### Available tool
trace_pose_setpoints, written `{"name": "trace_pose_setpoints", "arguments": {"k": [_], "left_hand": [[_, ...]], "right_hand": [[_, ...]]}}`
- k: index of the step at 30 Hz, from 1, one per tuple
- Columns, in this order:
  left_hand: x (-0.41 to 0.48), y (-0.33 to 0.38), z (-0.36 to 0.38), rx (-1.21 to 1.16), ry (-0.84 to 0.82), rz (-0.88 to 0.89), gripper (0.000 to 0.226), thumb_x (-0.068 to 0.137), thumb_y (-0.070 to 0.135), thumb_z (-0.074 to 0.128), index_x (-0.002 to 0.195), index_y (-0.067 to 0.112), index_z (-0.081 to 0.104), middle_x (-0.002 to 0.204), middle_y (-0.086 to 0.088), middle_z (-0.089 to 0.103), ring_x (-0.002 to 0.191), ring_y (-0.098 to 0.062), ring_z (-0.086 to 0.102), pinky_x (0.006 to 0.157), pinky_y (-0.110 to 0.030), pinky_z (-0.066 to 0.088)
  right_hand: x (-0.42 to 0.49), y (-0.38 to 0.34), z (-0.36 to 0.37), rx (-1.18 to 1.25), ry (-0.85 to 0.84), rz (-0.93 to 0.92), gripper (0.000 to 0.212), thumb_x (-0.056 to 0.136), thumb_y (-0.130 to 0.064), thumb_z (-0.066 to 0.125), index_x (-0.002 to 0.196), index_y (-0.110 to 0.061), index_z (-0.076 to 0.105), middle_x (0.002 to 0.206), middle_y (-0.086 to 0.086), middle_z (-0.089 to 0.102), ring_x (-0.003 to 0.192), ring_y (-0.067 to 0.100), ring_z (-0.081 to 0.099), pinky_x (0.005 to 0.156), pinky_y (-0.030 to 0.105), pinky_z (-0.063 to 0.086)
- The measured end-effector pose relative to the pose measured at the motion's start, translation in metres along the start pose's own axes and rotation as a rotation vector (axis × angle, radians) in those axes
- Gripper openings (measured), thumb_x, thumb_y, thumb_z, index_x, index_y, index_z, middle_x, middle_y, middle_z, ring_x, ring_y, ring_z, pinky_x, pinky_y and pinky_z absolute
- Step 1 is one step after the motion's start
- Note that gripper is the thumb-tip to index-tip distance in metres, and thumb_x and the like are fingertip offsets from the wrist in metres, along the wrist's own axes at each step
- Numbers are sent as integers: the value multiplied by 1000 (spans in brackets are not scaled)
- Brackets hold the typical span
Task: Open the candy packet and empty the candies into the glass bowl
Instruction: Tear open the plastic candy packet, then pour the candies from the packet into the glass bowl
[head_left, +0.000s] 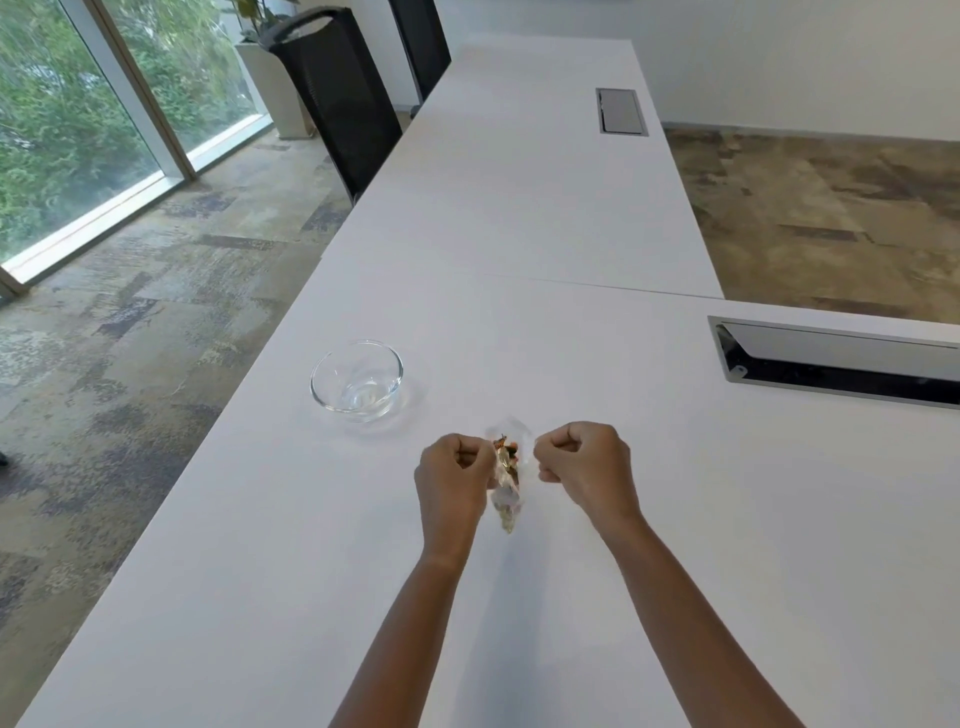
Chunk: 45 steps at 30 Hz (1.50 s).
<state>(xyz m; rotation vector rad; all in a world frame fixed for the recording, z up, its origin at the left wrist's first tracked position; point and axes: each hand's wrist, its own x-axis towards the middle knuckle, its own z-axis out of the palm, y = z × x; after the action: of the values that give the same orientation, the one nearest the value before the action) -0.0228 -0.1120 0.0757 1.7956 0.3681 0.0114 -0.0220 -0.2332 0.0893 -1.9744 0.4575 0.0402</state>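
A clear plastic candy packet (507, 480) with colourful wrapped candies inside hangs between my two fists above the white table (519, 234). My left hand (453, 475) pinches its left top edge and my right hand (584, 462) pinches its right top edge, both with fingers curled. The packet's lower tip points toward me. An empty glass bowl (357, 379) stands on the table to the left of and beyond my left hand, apart from it.
A recessed cable tray (836, 361) with a metal rim lies in the table at the right. A smaller metal hatch (621, 111) sits farther back. Two black chairs (337, 98) stand along the table's left edge near the windows.
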Motion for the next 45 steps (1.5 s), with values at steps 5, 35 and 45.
{"name": "trace_pose_setpoints", "arguments": {"k": [5, 35, 45], "left_hand": [[6, 10, -11, 91, 54, 86, 15, 81, 8, 61, 66, 7, 59, 59, 2, 60, 54, -13, 61, 49, -10, 43], [14, 23, -22, 299, -160, 227, 14, 80, 8, 58, 67, 12, 60, 70, -1, 61, 56, -9, 49, 53, -19, 38], [23, 15, -28, 232, -122, 242, 22, 82, 8, 59, 64, 19, 56, 74, 1, 61, 53, -2, 52, 49, -5, 38]], "right_hand": [[8, 3, -12, 28, 44, 1, 14, 76, -3, 58, 63, -7, 62, 53, -2, 60, 50, 8, 61, 37, 2, 37], [31, 47, 28, 1350, -295, 670, 26, 90, -40, 51, 88, -19, 67, 110, 17, 55, 97, 41, 56, 68, 62, 53], [37, 42, 42, 1408, -252, 600, 21, 91, -30, 54, 81, -22, 70, 108, 16, 54, 91, 38, 58, 79, 45, 53]]}}
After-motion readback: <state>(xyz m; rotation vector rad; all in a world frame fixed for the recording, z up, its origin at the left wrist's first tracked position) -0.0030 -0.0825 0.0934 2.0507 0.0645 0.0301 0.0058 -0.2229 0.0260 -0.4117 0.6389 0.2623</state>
